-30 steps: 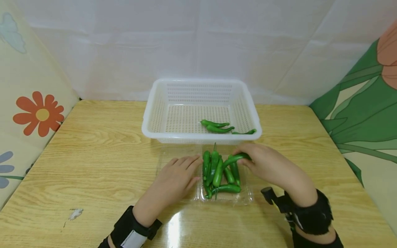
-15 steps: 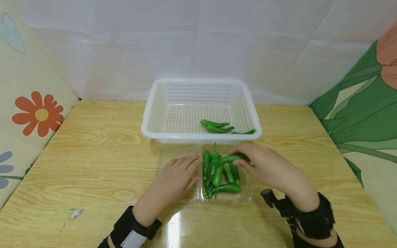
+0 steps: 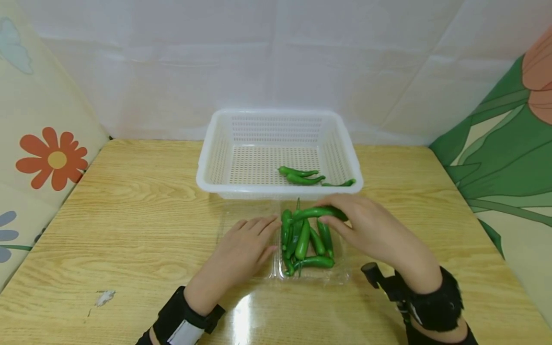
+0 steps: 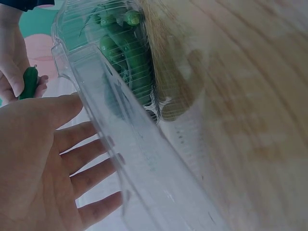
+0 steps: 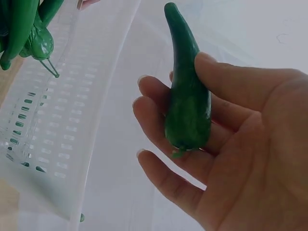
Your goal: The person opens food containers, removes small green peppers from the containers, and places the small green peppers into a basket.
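Note:
My right hand (image 3: 366,225) pinches a green chili pepper (image 5: 185,101) between thumb and fingers, over the upper part of a clear plastic box (image 3: 340,273). Its narrow end points left in the head view. Several green peppers (image 3: 304,242) lie in the box's right half, one crosswise near the front. My left hand (image 3: 247,244) rests over the box's other half, a clear lid (image 4: 139,159). In the left wrist view its fingers (image 4: 91,156) are extended and spread, with their tips at the lid's edge.
Behind the box stands a white perforated basket (image 3: 207,179) with a few green peppers (image 3: 302,175) near its front right. The wooden table (image 3: 142,201) meets a white sheet at the back and flower-patterned panels at both sides. A worn patch (image 3: 105,298) marks the table front left.
My right hand has lifted the pepper slightly and turned it from a slant to nearly level, its free end now further left over the other peppers. The left hand stays in place.

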`<state>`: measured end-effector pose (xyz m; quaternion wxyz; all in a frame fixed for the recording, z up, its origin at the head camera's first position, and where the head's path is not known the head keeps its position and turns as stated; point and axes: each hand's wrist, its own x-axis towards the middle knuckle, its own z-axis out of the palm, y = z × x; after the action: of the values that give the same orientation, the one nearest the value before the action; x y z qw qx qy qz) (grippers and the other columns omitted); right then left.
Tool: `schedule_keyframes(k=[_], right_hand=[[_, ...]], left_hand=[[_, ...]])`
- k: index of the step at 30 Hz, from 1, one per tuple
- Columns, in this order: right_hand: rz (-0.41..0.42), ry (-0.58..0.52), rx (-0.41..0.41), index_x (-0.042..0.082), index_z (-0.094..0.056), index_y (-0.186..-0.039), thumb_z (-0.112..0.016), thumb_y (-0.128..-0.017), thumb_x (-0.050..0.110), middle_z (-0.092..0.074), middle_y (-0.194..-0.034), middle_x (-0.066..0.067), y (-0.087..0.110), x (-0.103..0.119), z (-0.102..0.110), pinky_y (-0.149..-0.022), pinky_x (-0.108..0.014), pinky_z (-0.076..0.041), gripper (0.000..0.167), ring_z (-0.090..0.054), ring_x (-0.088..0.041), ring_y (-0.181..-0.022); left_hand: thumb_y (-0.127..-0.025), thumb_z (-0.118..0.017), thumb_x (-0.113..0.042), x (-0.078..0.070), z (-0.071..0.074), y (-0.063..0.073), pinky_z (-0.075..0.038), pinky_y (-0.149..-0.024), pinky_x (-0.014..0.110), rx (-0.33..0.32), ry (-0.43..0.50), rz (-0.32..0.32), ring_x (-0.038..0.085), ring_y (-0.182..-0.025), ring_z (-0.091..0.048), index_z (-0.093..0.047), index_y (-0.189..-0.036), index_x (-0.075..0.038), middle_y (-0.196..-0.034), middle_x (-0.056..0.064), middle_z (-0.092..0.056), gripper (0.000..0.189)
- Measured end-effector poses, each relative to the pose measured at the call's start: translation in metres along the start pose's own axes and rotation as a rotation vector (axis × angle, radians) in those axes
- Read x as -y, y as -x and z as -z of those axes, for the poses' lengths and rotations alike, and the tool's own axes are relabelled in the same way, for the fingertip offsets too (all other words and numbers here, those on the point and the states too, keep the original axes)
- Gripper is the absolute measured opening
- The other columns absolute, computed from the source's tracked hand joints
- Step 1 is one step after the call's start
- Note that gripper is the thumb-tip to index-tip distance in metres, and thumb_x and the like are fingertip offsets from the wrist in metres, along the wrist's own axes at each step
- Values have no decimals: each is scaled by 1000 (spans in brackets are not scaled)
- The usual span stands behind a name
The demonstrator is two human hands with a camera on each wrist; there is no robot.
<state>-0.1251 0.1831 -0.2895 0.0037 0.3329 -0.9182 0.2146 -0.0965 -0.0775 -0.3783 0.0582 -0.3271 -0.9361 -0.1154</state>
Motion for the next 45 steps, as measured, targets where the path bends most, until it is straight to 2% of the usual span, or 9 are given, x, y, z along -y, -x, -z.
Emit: schedule_keyframes(k=[16,28,37,45], right_hand=[[71,59,-127,5,-67,-115,-75,-88,9,-70,-111,-9,-1,-6,-2,-87,-47,-55,29,-66,-27,-103],[18,55,-146,3,-66,-120,-73,-90,10,-69,-114,-11,-2,-12,-2,-89,-49,-54,31,-64,-29,-107],[48,98,-241,1,-66,-117,-74,-88,7,-68,-111,-13,-5,-15,-5,-87,-50,-54,30,-62,-31,-106],[40,155,-309,1,-67,-113,-77,-85,4,-67,-108,-13,-10,-18,-8,-83,-51,-53,30,-60,-32,-103]], left_hand=[[-101,-56,-38,-1,0,-1,-44,-106,45,3,-14,1,25,-130,-50,-50,-145,-10,-148,7,-49,53],[-101,-56,-38,-1,1,0,-43,-107,44,17,-23,8,24,-131,-49,-49,-146,-11,-149,6,-48,53],[-101,-56,-38,0,-1,-1,-43,-106,45,8,-16,1,25,-130,-50,-49,-145,-10,-148,7,-48,53],[-101,-56,-38,-1,0,0,-43,-106,47,3,-14,-1,26,-130,-50,-49,-145,-9,-148,8,-49,53]])
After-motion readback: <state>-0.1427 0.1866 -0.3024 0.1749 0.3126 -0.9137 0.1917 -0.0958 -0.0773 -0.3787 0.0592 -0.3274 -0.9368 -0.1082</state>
